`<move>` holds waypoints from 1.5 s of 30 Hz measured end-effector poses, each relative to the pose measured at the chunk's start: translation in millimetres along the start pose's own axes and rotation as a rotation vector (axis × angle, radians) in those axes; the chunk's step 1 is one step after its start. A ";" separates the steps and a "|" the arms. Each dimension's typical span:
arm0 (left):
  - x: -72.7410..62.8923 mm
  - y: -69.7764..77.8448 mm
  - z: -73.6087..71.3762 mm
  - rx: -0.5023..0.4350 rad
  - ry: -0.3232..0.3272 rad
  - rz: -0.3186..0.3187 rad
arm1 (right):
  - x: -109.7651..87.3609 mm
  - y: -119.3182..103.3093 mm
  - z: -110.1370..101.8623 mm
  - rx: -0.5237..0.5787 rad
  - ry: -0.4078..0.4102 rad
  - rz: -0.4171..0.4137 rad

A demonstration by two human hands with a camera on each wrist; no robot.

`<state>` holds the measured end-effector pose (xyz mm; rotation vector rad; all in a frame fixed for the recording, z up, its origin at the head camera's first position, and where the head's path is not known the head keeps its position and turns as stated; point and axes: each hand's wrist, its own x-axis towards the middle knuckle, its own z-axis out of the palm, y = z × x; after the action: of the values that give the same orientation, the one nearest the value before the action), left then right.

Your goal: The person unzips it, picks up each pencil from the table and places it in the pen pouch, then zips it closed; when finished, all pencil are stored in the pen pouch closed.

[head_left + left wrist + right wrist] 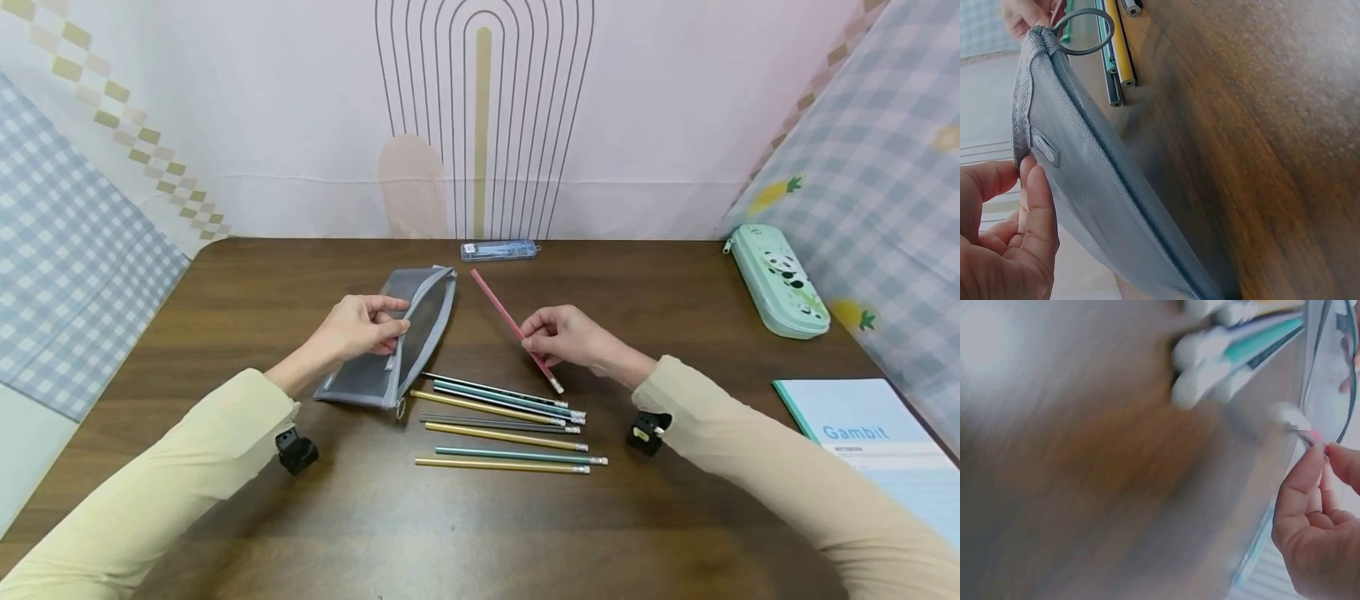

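A grey mesh zip pouch (367,375) lies tilted on the table with its mouth parted toward the right. My left hand (363,327) pinches the pouch's zipper edge between thumb and fingers; the left wrist view shows the same hand (1016,231) at that edge, with a metal ring (1107,37) at the pouch's corner. In my right hand (566,335) a pink pencil (498,308) is pinched near its eraser end, the other end pointing up and left. Several gold, teal and dark pencils (506,437) lie below, eraser ends to the right, some close by the pouch's lower corner.
A small blue clear case (498,250) sits at the table's back edge. On the right are a mint panda pencil case (780,283) and a notebook marked Gambit (862,417). Patterned cloth (300,125) hangs behind the wooden table (450,533).
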<state>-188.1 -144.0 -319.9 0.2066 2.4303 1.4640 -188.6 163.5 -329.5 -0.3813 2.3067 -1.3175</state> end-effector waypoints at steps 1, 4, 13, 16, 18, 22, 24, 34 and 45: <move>0.2 -0.2 0.1 -0.002 0.002 0.000 | 1.4 -1.8 3.0 0.059 -0.012 0.022; 0.8 0.1 0.5 -0.004 0.006 0.004 | 5.5 -8.2 15.1 0.236 -0.073 0.097; 0.8 -0.5 2.1 0.008 0.010 0.001 | 32.0 -31.7 51.5 0.484 -0.196 0.230; 1.1 -0.3 2.7 0.016 0.010 0.000 | 42.7 -39.3 60.8 0.510 -0.178 0.251; 1.5 0.2 3.1 0.015 0.007 -0.001 | 48.9 -43.8 66.1 0.527 -0.168 0.263; 2.4 0.3 3.4 0.017 0.000 -0.005 | 59.1 -51.0 75.4 0.574 -0.140 0.278; 2.7 0.1 3.5 0.015 -0.002 -0.001 | 62.0 -53.5 78.8 0.604 -0.126 0.278; 2.8 0.3 3.6 0.020 0.000 0.006 | 48.1 -43.0 71.7 0.629 -0.119 0.247; 2.4 2.1 2.2 0.013 0.002 0.020 | 5.1 -1.9 27.7 0.243 -0.139 0.155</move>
<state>-189.7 -140.5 -319.4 0.2330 2.4474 1.4575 -178.8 139.9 -341.3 -0.2020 1.9917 -1.4249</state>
